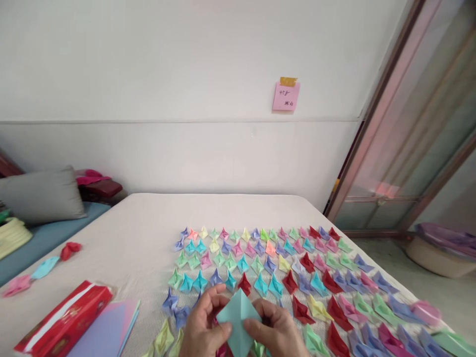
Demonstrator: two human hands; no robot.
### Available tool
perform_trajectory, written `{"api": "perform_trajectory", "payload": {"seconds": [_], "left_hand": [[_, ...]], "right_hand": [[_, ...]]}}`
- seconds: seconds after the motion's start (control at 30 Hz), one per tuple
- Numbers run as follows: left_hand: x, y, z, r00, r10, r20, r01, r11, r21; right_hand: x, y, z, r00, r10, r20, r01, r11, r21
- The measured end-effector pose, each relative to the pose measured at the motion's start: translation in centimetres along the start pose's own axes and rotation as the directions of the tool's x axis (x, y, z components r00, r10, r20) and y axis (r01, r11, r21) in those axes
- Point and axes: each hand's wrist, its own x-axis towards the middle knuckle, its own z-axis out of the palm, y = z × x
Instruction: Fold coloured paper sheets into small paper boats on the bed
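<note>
A pale turquoise sheet of origami paper (240, 317), folded into a diamond with a crease down its middle, is held upright near the table's front. My left hand (208, 325) grips its left side, thumb on the near face and fingers behind. On the right side my right hand (277, 327) pinches it the same way. Behind and around the hands, several rows of small folded paper boats (243, 263) in many colours cover the table. My hands hide some of the nearer ones.
At left lie a stack of coloured paper (100, 329), a red packet (67, 317) and crumpled pieces, one being red (70, 250). The cloth-covered table (148, 213) meets a white wall bearing a pink note (286, 96). A grey cushion (42, 196) sits left; a basin (441, 253) stands right.
</note>
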Motion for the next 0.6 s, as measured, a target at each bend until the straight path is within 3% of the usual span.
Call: {"api": "perform_trajectory", "payload": {"seconds": [0.1, 0.2, 0.37, 0.5, 0.6], "left_hand": [[0.1, -0.2, 0.1, 0.996, 0.047, -0.075, -0.050, 0.998, -0.035], [0.4, -1.0, -0.4, 0.998, 0.034, -0.058, -0.040, 0.992, -0.116], [1.1, -2.4, -1.5, 0.999, 0.008, -0.039, -0.015, 0.981, -0.192], [1.1, -2.5, -1.4, 1.000, 0.004, -0.027, -0.009, 0.984, -0.177], [0.8, -2.3, -0.6, 0.996, -0.072, 0.044, 0.078, 0.983, -0.164]], "right_hand": [[-0.2, -0.4, 0.3, 0.989, -0.118, -0.086, 0.114, 0.992, -0.048], [-0.4, -1.0, 0.5, 0.993, -0.053, -0.101, 0.059, 0.996, 0.066], [-0.4, -1.2, 0.4, 0.997, 0.077, 0.021, -0.079, 0.986, 0.146], [-0.3, -0.7, 0.3, 0.999, 0.041, -0.006, -0.040, 0.996, 0.078], [-0.4, -0.6, 0.3, 0.998, -0.007, -0.054, 0.008, 1.000, 0.024]]}}
